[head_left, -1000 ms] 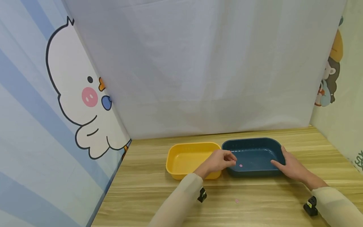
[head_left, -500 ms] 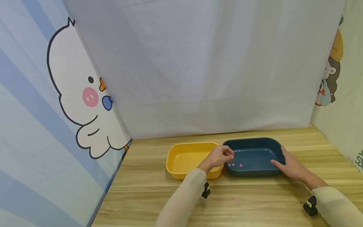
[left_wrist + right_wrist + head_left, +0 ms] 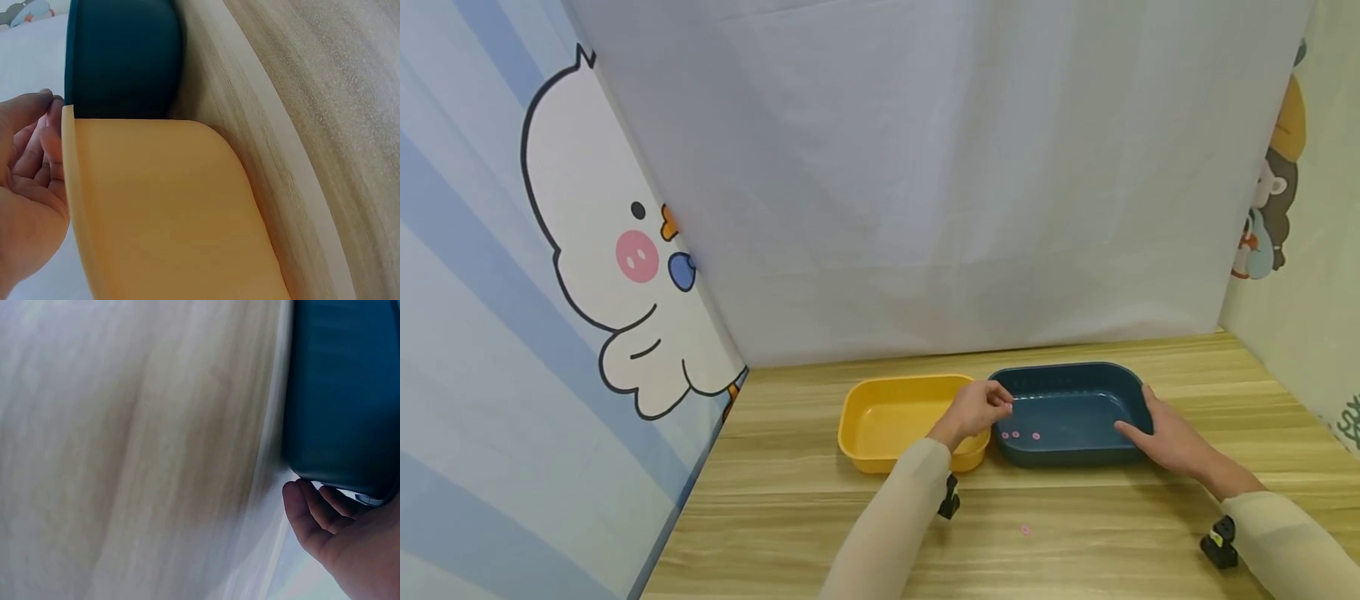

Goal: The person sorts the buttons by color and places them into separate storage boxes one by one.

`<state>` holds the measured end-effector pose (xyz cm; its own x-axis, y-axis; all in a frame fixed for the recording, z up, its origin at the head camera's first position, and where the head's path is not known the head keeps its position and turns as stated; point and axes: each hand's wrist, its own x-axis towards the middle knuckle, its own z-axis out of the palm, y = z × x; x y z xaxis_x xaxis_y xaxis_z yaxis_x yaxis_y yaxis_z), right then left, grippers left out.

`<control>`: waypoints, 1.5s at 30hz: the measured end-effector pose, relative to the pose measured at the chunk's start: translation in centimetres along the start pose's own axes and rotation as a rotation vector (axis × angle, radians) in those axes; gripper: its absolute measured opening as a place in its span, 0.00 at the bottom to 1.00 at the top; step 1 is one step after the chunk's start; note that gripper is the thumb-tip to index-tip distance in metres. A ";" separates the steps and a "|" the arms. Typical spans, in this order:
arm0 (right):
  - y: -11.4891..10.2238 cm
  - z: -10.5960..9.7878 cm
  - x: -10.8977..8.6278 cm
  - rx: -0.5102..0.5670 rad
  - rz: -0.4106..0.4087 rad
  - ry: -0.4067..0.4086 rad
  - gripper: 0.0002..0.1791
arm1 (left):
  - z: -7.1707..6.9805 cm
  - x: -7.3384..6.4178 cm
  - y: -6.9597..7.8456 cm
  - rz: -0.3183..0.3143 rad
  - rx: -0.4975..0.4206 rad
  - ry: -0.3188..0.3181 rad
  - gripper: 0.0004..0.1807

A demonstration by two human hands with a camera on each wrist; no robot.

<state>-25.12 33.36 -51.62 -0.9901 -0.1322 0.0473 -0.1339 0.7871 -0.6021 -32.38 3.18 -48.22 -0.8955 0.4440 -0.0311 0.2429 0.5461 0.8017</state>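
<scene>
My left hand (image 3: 976, 408) is over the right end of a yellow plastic tray (image 3: 880, 460), its fingertips at the left rim of a dark blue tray (image 3: 1075, 457). Thumb and forefinger pinch what looks like a small pink button, mostly hidden by the fingertips. Three small pink buttons (image 3: 1036, 436) lie on the blue tray's floor, near its left end. At the opposite end, my right hand (image 3: 1172, 435) grips the blue tray, thumb over the rim and fingers along the outer wall. From the right wrist, the fingers (image 3: 306, 515) show against the tray's end.
Another pink button (image 3: 1026, 530) lies on the wood-grain table (image 3: 1075, 550) in front of the trays. Both trays stand side by side. A white curtain (image 3: 925, 183) hangs behind the table, and printed cloth (image 3: 617, 208) covers the left side.
Two more pink buttons have come into view in the blue tray beside the first. My left hand has drawn slightly back and up toward the yellow tray. The right hand keeps its place.
</scene>
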 end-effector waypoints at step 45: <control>0.1 0.0 0.0 0.008 -0.014 0.003 0.53 | 0.8 1.2 -0.2 -0.111 -0.218 0.153 0.11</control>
<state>-25.13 33.43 -51.68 -0.9883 -0.1412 0.0584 -0.1474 0.7806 -0.6074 -33.23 4.20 -48.90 -0.9619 0.2690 -0.0487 0.0693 0.4122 0.9085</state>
